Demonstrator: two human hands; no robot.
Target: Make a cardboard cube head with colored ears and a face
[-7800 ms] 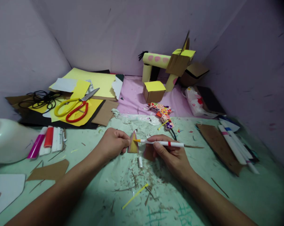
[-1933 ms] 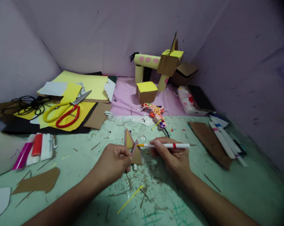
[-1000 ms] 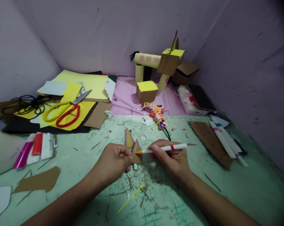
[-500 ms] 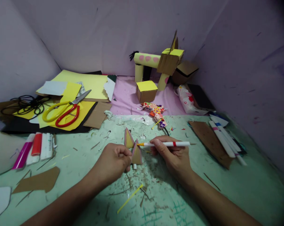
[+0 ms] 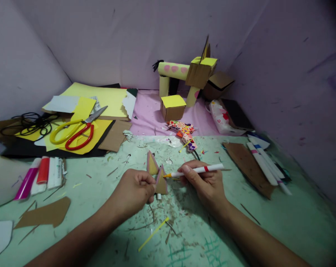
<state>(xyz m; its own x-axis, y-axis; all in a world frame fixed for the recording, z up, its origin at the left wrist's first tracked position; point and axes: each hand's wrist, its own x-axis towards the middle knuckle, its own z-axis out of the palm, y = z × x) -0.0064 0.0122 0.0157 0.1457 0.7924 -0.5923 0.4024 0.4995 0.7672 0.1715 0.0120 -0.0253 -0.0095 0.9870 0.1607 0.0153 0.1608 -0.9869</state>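
My left hand [image 5: 138, 189] pinches the left edge of a small cardboard triangle [image 5: 162, 184] with purple borders. In my right hand [image 5: 202, 181] is a white felt-tip marker [image 5: 209, 168] with a red band, its orange tip touching the triangle's right side. A second triangle [image 5: 152, 165], coloured yellow inside a purple border, lies just behind the first. A small white piece [image 5: 159, 196], perhaps a marker cap, shows below the held triangle. Past my right hand lies a hot glue gun [image 5: 184, 131] covered in patterned paper.
Yellow-and-red-handled scissors [image 5: 81, 129] rest on paper sheets at left, near a black cord [image 5: 28, 124]. Behind stand a cardboard box [image 5: 173, 108] with yellow top and a spotted animal model [image 5: 175, 70]. Markers [image 5: 264, 165] lie on cardboard at right; paper scraps litter the green table [image 5: 109, 241].
The marker's tip has moved a little down along the held triangle's right side, and its back end has tipped up slightly. My left hand stays in place.
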